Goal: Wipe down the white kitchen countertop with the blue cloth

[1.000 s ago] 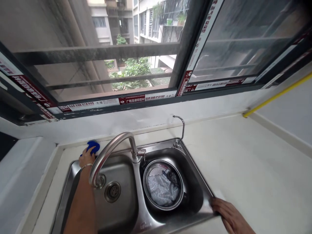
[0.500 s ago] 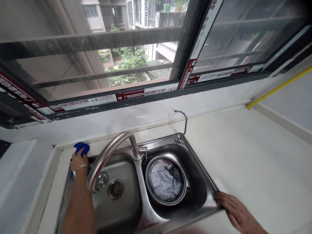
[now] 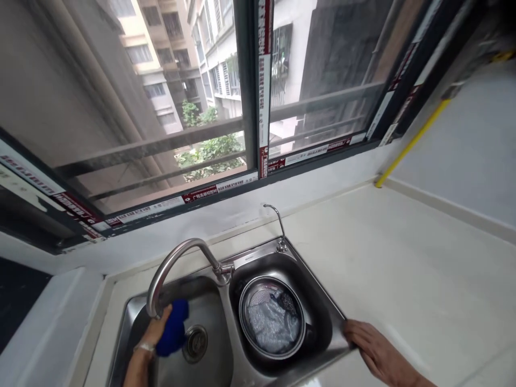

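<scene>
A bunched blue cloth (image 3: 173, 329) is in my left hand (image 3: 152, 334), over the left basin (image 3: 209, 355) beside its drain (image 3: 195, 344). The large faucet (image 3: 177, 250) arches just above that hand, its spout end close to my fingers. My right hand (image 3: 373, 346) rests at the front right corner of the steel sink, fingers together on the rim and counter; I see nothing held in it. In the right basin sits a round steel pot (image 3: 242, 317) with a perforated strainer and a crumpled clear plastic bag (image 3: 272, 325) inside.
A thin curved tap (image 3: 279, 217) rises from the sink's back right corner. Pale countertop (image 3: 387, 258) extends right toward a yellow pipe (image 3: 413, 142) by the wall. Behind the sink stands a window with a dark frame (image 3: 258, 107).
My left hand has brought the blue cloth from the counter's back left corner into the left basin, under the faucet. My right hand stays at the sink corner. The view has tilted up and turned.
</scene>
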